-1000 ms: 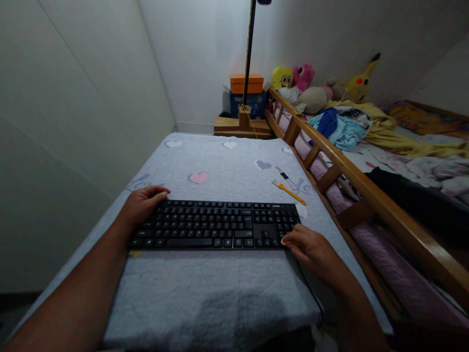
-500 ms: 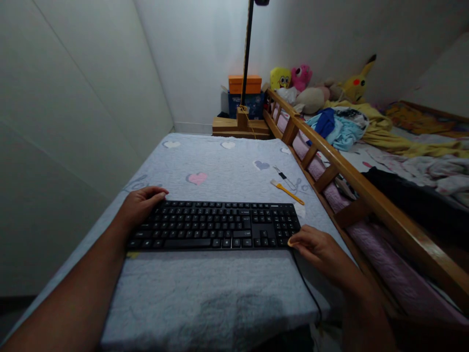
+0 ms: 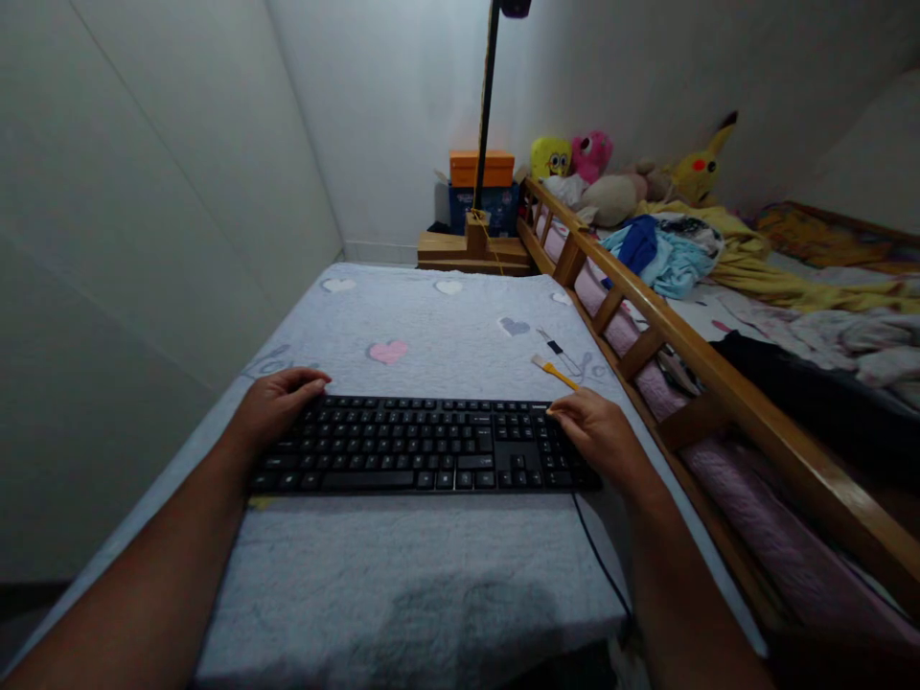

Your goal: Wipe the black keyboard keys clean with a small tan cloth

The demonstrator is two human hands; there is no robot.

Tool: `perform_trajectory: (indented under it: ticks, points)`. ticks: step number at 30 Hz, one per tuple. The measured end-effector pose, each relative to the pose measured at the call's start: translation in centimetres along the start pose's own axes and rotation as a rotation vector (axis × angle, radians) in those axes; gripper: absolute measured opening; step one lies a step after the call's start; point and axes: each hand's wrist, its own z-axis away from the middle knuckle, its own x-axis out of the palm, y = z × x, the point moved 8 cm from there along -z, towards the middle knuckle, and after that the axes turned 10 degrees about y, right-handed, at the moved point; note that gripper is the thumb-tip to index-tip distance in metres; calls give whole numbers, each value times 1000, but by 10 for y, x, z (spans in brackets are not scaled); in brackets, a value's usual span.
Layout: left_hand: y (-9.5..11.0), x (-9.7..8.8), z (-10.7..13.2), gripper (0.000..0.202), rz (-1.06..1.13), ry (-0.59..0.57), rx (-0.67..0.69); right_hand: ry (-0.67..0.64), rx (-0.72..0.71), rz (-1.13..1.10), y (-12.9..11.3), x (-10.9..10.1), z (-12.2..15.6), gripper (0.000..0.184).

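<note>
A black computer keyboard (image 3: 409, 446) lies flat on the cloth, its cable trailing from the right end towards me. My left hand (image 3: 277, 407) holds the keyboard's far left corner, with thumb and fingers closed around it. Over the number pad at the far right corner is my right hand (image 3: 593, 431), its fingertips pinched together. A small pale bit shows at those fingertips, too small to name. Just beyond that hand lies a brush (image 3: 561, 375) with a yellow handle, its end hidden by the fingers. Farther back is a thin metal tool with a black grip (image 3: 554, 347).
A pale blue cloth with hearts (image 3: 374, 565) covers the table. Along the right runs a wooden bed rail (image 3: 668, 331), with clothes and plush toys behind it. At the back, a black pole (image 3: 487, 105) rises from a wooden base near an orange box (image 3: 481, 169).
My right hand has moved away from me along the keyboard's right end, from its near corner to its far corner. My left hand and the keyboard have stayed in place.
</note>
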Motion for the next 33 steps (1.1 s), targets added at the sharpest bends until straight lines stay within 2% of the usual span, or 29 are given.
perform_trajectory:
  ticks: [5, 16, 23, 33]
  points:
    - [1, 0, 1, 49, 27, -8, -29, -13, -2, 42, 5, 12, 4, 18]
    - [9, -1, 6, 49, 68, 7, -78, -161, -13, 13, 5, 8, 23, 18]
    - [2, 1, 3, 50, 51, -4, -71, -173, -3, -12, 3, 3, 33, 18]
    - [6, -1, 2, 48, 3, 11, -46, -230, -2, -41, -1, -1, 48, 20]
